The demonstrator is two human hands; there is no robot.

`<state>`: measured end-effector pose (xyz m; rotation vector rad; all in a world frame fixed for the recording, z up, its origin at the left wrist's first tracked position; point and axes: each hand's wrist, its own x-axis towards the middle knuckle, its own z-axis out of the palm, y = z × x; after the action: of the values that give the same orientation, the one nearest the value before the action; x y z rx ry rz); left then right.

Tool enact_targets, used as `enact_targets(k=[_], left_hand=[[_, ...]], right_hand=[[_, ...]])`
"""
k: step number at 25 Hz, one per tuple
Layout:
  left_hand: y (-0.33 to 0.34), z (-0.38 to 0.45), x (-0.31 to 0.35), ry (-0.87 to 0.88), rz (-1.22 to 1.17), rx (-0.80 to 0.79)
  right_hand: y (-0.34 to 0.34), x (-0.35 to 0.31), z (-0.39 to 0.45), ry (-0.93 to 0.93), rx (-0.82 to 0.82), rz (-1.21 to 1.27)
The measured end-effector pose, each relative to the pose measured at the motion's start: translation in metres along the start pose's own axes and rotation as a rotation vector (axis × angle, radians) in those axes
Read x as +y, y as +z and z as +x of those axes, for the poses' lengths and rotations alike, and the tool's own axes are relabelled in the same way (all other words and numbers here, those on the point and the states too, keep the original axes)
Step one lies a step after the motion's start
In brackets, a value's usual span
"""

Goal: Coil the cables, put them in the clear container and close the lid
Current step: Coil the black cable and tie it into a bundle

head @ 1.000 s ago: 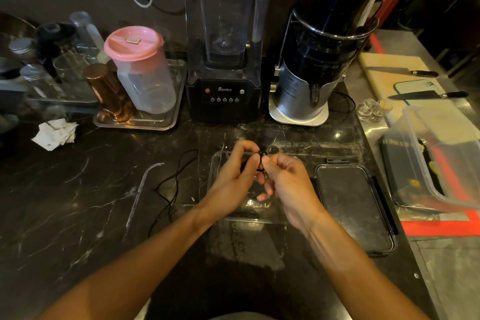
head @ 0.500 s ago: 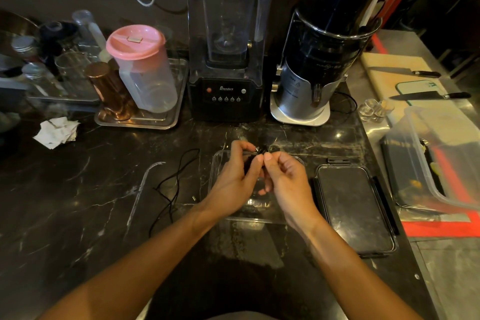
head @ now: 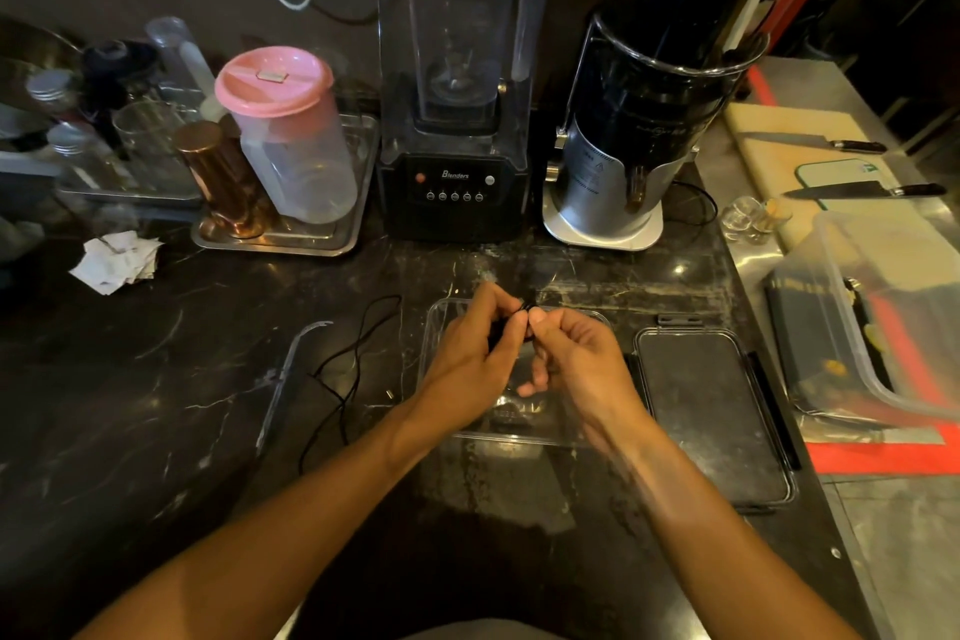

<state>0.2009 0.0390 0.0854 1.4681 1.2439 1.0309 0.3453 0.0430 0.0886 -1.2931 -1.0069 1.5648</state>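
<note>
- Head view: both my hands meet over the clear container (head: 439,327), which sits open on the dark marble counter (head: 156,405).
- My left hand (head: 467,359) has its fingers curled, thumb and forefinger pinching a small black bundle of cable (head: 525,311) right at the fingertips.
- My right hand (head: 574,359) pinches the same bundle from the other side, thumb tip pressed against it, the other fingers curled loosely below.
- How much of that cable is coiled I can't tell; my fingers hide most of it.
- A second black cable (head: 353,359) lies loose on the counter just left of the container, looping in an untidy line, with a small metal plug end (head: 389,394) beside it.
- The lid (head: 711,411) lies flat on the counter just right of the container, its clasps showing at the far edge.
- Behind my hands stands the blender (head: 454,161), with the juicer (head: 639,130) to its right.
- A pink-lidded pitcher (head: 291,140) stands on a metal tray (head: 332,239) at the back left.
</note>
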Motion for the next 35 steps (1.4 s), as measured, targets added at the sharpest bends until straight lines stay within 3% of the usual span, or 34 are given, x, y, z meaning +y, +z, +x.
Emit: enact_targets(k=[7,13,16,19,22,26,31,35], left_hand=[[0.002,0.006,0.005,-0.015,-0.078,-0.013],[0.009,0.004,0.0,-0.074,-0.107,-0.052],[0.013,0.002,-0.002,-0.093,-0.135,-0.048],[0.018,-0.003,-0.009,-0.107,-0.172,-0.065],[0.02,-0.007,-0.018,-0.088,-0.136,-0.11],[0.019,-0.011,-0.025,-0.08,-0.088,-0.142],[0.019,-0.01,-0.025,-0.172,-0.084,-0.143],[0.03,-0.012,-0.033,-0.276,-0.235,0.018]], right_hand=[[0.012,0.013,-0.002,-0.1,0.166,0.038],[0.006,0.011,-0.002,-0.087,0.093,0.063],[0.001,0.008,-0.001,0.03,0.072,0.223],[-0.011,-0.001,0.003,0.296,0.016,0.316],[-0.022,-0.004,0.012,0.507,-0.005,0.31],[-0.032,0.0,0.022,0.626,-0.006,0.278],[-0.035,0.002,0.033,0.661,0.03,0.277],[-0.023,0.01,0.036,0.448,0.083,0.218]])
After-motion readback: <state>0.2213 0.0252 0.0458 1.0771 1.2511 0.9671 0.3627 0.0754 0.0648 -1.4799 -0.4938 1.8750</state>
